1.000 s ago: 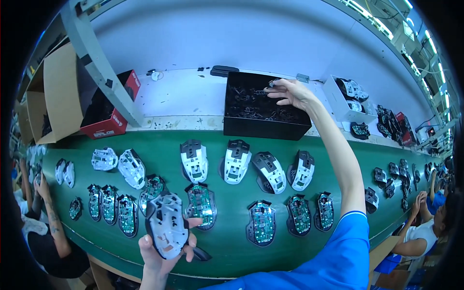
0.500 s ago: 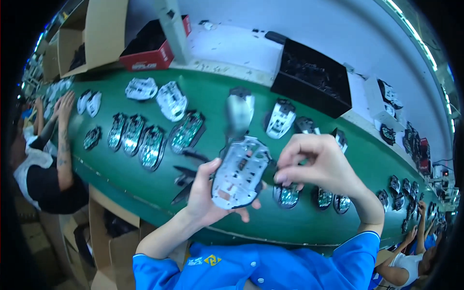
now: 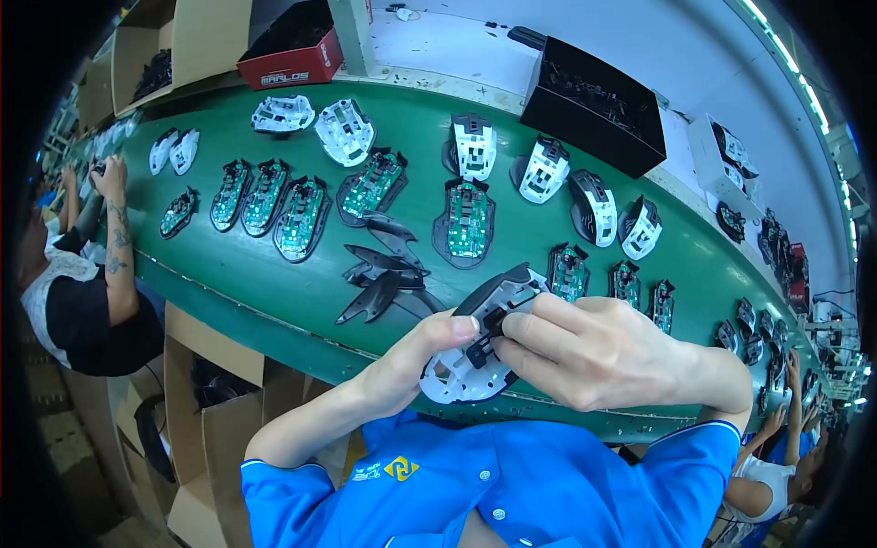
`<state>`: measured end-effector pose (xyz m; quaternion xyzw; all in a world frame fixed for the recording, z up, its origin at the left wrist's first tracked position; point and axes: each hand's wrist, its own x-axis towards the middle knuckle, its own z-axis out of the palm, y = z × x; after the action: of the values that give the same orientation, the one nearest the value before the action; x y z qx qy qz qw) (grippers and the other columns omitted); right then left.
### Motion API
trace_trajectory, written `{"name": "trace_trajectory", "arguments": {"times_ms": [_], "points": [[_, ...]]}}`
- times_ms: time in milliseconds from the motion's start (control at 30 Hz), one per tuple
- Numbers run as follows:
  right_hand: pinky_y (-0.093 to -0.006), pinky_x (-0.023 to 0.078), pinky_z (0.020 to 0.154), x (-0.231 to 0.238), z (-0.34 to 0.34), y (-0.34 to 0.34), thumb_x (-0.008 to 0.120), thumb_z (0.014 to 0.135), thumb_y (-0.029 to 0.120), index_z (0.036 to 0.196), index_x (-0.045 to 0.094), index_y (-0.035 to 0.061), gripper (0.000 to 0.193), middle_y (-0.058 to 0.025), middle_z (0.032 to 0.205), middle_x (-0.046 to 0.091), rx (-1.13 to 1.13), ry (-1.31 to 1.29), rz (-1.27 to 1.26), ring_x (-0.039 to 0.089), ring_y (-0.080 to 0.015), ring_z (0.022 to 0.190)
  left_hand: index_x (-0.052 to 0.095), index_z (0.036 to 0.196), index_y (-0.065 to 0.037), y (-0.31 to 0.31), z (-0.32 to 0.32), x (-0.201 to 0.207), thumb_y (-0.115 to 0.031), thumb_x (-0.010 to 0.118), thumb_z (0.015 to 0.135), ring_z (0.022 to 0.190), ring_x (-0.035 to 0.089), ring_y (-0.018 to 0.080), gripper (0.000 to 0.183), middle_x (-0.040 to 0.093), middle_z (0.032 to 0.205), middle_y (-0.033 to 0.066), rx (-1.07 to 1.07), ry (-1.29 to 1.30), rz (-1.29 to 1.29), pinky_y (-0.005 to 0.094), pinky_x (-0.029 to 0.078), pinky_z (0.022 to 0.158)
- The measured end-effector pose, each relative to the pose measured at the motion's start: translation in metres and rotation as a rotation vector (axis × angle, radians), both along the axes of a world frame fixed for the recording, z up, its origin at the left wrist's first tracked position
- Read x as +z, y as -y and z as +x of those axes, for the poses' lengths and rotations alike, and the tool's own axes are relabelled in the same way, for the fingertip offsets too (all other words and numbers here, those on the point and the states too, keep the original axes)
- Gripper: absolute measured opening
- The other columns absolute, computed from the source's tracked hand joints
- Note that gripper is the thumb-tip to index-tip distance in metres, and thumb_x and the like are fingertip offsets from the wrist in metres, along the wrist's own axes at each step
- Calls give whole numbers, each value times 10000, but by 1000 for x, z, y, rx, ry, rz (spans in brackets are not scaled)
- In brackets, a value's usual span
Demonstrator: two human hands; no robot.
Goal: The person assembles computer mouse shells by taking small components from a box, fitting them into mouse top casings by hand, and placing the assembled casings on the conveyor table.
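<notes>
My left hand point(image 3: 411, 356) grips a white and black computer mouse shell point(image 3: 461, 385) close to my chest, its thumb lying on the inner face. The shell is tilted, with a black part point(image 3: 486, 342) showing inside it. Against its right side my right hand point(image 3: 594, 352) is closed, fingertips pressed into the inside. Whatever those fingers pinch is hidden. Beyond the shell, a mouse base with a green circuit board point(image 3: 466, 224) lies on the green table point(image 3: 521, 265). A pile of black curved side pieces point(image 3: 388, 269) lies left of it.
White and black mouse shells point(image 3: 544, 172) and bases with circuit boards point(image 3: 301, 219) stand in loose rows. A black box point(image 3: 594, 110) of small dark parts and a red box point(image 3: 292, 64) sit at the back. Another person point(image 3: 91, 292) works at the left; cardboard boxes point(image 3: 215, 329) stand below.
The shell has turned and tilted in my left hand. My right hand has moved left from above the table onto the shell. The view has shifted, so the table's things appear higher.
</notes>
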<state>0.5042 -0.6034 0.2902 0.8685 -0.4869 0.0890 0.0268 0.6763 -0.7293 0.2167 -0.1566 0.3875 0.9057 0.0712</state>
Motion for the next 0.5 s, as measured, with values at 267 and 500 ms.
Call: {"name": "trace_trajectory", "arguments": {"times_ms": [267,500], "points": [[-241,422,421,1,13,-5,619,608,98,874,634,7,282,-41,831,525,-95,-131,21,499,-128,677,295,1381,-7,2,-3,7,-180,481,895,1001,504,128,548,482,1171,82,25,-116,-338,259,433,847],[-246,440,461,-3,10,6,678,561,140,771,666,133,210,18,872,577,-279,48,-96,509,-163,730,400,1250,-14,3,-13,6,-23,547,857,924,506,72,419,541,1033,42,63,-132,-444,222,438,763]]}}
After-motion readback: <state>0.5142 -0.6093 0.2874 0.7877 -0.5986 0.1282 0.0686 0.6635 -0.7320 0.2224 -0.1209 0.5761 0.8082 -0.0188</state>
